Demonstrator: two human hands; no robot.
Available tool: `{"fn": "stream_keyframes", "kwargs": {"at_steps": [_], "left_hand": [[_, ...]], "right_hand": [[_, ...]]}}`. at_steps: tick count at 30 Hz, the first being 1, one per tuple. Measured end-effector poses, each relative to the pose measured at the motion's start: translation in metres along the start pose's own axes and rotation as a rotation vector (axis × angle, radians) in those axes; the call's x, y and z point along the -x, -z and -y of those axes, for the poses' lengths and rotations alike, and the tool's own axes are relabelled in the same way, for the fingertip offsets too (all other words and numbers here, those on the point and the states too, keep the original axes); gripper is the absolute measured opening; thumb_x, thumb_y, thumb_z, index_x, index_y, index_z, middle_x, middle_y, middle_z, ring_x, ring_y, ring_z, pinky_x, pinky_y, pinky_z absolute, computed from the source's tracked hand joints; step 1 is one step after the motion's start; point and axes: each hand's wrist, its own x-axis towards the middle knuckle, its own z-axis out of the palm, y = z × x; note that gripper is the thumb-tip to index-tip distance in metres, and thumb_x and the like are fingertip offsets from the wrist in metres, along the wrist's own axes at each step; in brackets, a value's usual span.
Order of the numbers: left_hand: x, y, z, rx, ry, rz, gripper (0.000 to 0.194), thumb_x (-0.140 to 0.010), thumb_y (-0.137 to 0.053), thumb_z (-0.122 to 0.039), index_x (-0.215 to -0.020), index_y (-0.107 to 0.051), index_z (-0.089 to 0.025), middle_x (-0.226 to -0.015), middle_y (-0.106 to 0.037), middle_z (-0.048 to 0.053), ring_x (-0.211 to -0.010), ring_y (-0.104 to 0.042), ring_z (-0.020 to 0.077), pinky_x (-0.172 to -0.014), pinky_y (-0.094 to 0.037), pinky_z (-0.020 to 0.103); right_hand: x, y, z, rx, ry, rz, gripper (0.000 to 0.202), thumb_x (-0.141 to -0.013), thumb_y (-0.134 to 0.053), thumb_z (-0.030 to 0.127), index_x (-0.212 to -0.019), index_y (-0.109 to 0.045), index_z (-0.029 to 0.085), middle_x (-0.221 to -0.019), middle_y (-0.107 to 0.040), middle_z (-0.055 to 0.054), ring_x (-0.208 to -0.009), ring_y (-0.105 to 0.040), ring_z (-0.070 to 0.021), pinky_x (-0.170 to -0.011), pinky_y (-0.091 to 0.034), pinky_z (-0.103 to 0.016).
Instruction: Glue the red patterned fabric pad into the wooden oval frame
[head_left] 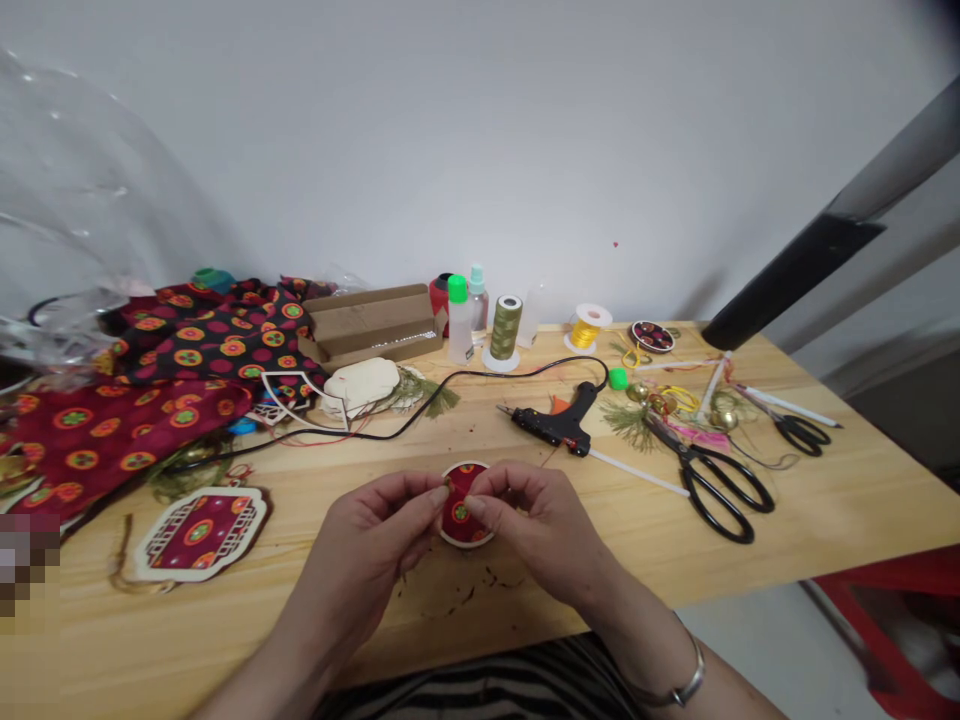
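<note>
Near the front of the wooden table [570, 590] lies a small round piece [460, 525] with a pale rim and dark red patterned fabric. My left hand [375, 530] is over its left side, thumb and forefinger pinched together. From the right, my right hand [544, 525] reaches across it in a similar pinch. What the fingertips hold, if anything, is too small to make out. Dark specks are scattered just below the disc. Left of my hands rests a pale-framed ornament [199, 532] with the same red fabric and a cord.
Beyond my hands lies a black glue gun [551, 425] with its cable. Large scissors [712, 480] and smaller scissors [795, 425] are at right. Behind stand bottles [459, 325], a green thread spool [507, 330], yellow cord [586, 330] and a cardboard box [375, 325]. Patterned fabric [112, 430] heaps left.
</note>
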Motion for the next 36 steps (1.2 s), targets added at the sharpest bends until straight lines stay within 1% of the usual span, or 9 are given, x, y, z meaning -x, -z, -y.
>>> {"fn": "stream_keyframes", "kwargs": {"at_steps": [5,11,18,23,27,33,36], "left_hand": [[-0.002,0.002,0.002,-0.02,-0.011,-0.015,0.018,-0.062,-0.078,-0.028,-0.071,-0.073,-0.014,-0.053,-0.061,-0.002,-0.039,-0.037,0.0018,-0.036,-0.023,0.013],[-0.005,0.007,0.005,-0.035,-0.057,-0.045,0.021,-0.063,-0.078,-0.03,-0.074,-0.072,-0.013,-0.056,-0.062,-0.001,-0.038,-0.035,0.0016,-0.036,-0.022,0.014],[-0.004,0.007,0.003,-0.014,-0.056,-0.078,0.022,-0.06,-0.079,-0.027,-0.074,-0.071,-0.013,-0.057,-0.064,0.0,-0.037,-0.036,0.0016,-0.036,-0.023,0.015],[-0.005,0.008,0.002,0.017,-0.06,-0.066,0.021,-0.061,-0.079,-0.026,-0.075,-0.071,-0.012,-0.063,-0.067,0.002,-0.037,-0.036,0.0007,-0.036,-0.023,0.014],[-0.005,0.009,0.002,0.068,-0.045,-0.046,0.019,-0.062,-0.078,-0.025,-0.075,-0.07,-0.013,-0.063,-0.066,0.001,-0.036,-0.034,-0.0005,-0.036,-0.021,0.014],[-0.005,0.011,0.002,0.132,-0.02,-0.007,0.017,-0.066,-0.077,-0.024,-0.076,-0.07,-0.012,-0.06,-0.062,-0.002,-0.036,-0.034,-0.0018,-0.036,-0.02,0.012],[-0.006,0.012,0.003,0.151,-0.017,0.0,0.017,-0.066,-0.077,-0.023,-0.078,-0.071,-0.012,-0.061,-0.063,-0.001,-0.036,-0.035,-0.0016,-0.036,-0.021,0.012]], "right_hand": [[0.001,0.001,0.004,-0.035,-0.013,0.013,0.012,-0.07,-0.065,0.025,-0.066,-0.061,0.015,-0.064,-0.062,0.0,-0.059,-0.053,-0.0117,-0.06,-0.044,-0.026],[0.004,0.002,0.009,0.013,0.008,0.038,0.009,-0.071,-0.065,0.02,-0.064,-0.062,0.015,-0.062,-0.06,0.002,-0.059,-0.051,-0.0101,-0.059,-0.041,-0.023],[0.005,0.003,0.001,0.034,-0.031,0.074,0.01,-0.072,-0.066,0.023,-0.066,-0.063,0.015,-0.06,-0.058,0.003,-0.056,-0.047,-0.0088,-0.055,-0.038,-0.022],[0.006,0.004,-0.002,0.125,-0.067,0.116,0.012,-0.073,-0.065,0.025,-0.066,-0.064,0.015,-0.056,-0.053,0.004,-0.052,-0.042,-0.0082,-0.051,-0.032,-0.021],[0.008,0.003,-0.003,0.166,-0.079,0.12,0.011,-0.074,-0.064,0.024,-0.067,-0.064,0.016,-0.056,-0.053,0.004,-0.051,-0.042,-0.0081,-0.049,-0.032,-0.02],[0.009,0.003,-0.009,0.09,-0.126,0.156,0.012,-0.075,-0.062,0.027,-0.068,-0.062,0.017,-0.054,-0.055,0.004,-0.047,-0.047,-0.0087,-0.045,-0.035,-0.019],[0.009,0.003,-0.01,0.062,-0.143,0.163,0.014,-0.075,-0.062,0.028,-0.067,-0.06,0.017,-0.054,-0.055,0.003,-0.048,-0.047,-0.0085,-0.047,-0.036,-0.02]]}}
